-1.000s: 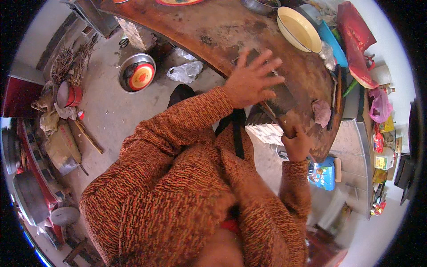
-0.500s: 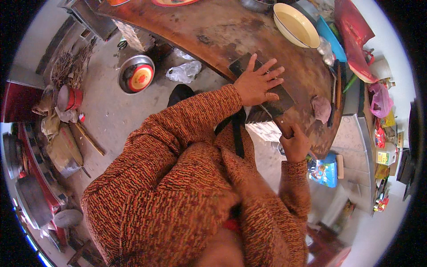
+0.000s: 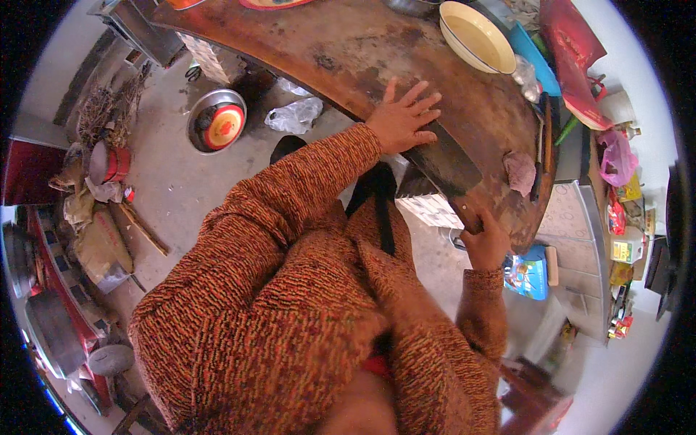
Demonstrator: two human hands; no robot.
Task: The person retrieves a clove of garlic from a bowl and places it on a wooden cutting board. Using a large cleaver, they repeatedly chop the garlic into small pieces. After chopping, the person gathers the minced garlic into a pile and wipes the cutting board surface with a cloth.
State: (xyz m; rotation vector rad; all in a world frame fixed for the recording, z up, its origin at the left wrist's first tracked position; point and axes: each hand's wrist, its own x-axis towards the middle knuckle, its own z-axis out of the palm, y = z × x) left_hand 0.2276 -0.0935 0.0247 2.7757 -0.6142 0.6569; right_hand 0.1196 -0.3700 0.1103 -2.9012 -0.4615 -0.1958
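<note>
My right hand (image 3: 486, 241) was curled shut, apparently round the handle end of a dark flat slab (image 3: 452, 161), blade-like in shape. The slab lay slantwise at the near edge of the brown table (image 3: 348, 54). My left hand (image 3: 401, 125) was spread wide over its far end, gripping nothing; I could not tell whether the palm pressed down or hovered. As I judged it, taking hold was done and the slab was in place. How much work remained I could not tell: its uncovered stretch showed no pieces. Beyond sat a crumpled pinkish cloth (image 3: 520, 172), apart from the slab, and farther off a cream basin (image 3: 475, 42).
</note>
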